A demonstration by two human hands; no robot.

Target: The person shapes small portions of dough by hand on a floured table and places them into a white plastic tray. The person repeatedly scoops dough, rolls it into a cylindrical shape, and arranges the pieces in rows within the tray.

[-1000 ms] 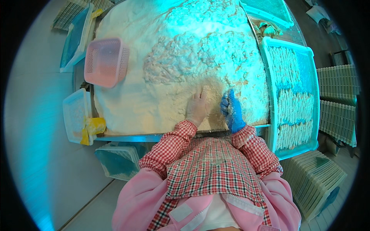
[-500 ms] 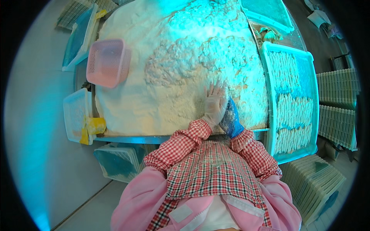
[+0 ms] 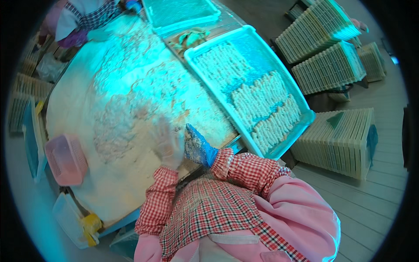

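My left hand (image 3: pixel 168 142), in a translucent glove, is spread and blurred over the powder-covered table (image 3: pixel 96 187), just left of my right hand. My right hand (image 3: pixel 198 146) wears a blue glove crusted with white powder, its fingers stretched together and pointing away from me. Lumpy floured pieces (image 3: pixel 118 113) lie heaped beyond both hands; whether either touches them is unclear. To the right, a pale plastic tray (image 3: pixel 307 118) holds rows of coated strips (image 3: pixel 262 96).
A pink basket (image 3: pixel 65 159) and a white tray with a yellow item (image 3: pixel 91 229) are at left. A co-worker (image 3: pixel 87 17) reaches onto the table's far left. Another tray (image 3: pixel 181 13) lies at the back; stacked racks (image 3: pixel 331 144) stand right.
The view has swung, bringing a co-worker into sight at upper left. My right fingers have straightened since the earliest frame; my left hand is blurred with movement.
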